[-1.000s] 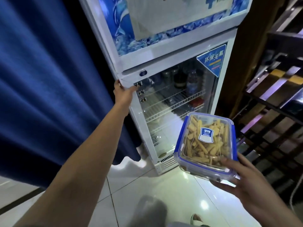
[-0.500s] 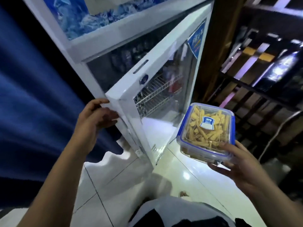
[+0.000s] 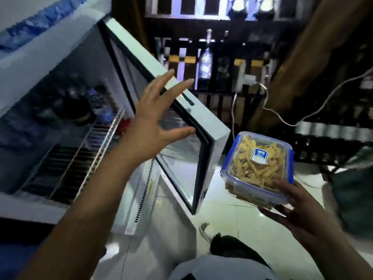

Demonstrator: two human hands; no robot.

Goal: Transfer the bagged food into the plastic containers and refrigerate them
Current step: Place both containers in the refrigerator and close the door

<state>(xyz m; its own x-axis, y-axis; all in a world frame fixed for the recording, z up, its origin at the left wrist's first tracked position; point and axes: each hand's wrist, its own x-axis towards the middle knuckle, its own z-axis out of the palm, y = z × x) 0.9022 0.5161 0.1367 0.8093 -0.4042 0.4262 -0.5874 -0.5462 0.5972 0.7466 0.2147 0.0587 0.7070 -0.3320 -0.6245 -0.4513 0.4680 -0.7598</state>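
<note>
left hand [image 3: 155, 122]: fingers spread at fridge door [image 3: 203, 126] | right hand [image 3: 298, 211]: cradles lidded container [image 3: 258, 168] from beneath

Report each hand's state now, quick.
Left hand: open, fingers spread at the white glass-paned fridge door.
Right hand: holding the clear blue-rimmed plastic container of food.

Bare forearms, no sleeves — white shirt [image 3: 220, 267] below (dark patch above it), a light shoe [image 3: 205, 229].

Shiny stuff everywhere here

Clear glossy plastic container [image 3: 257, 168], glass-paned fridge door [image 3: 181, 158], metal wire shelf [image 3: 80, 158], glossy tile floor [image 3: 232, 219].
</note>
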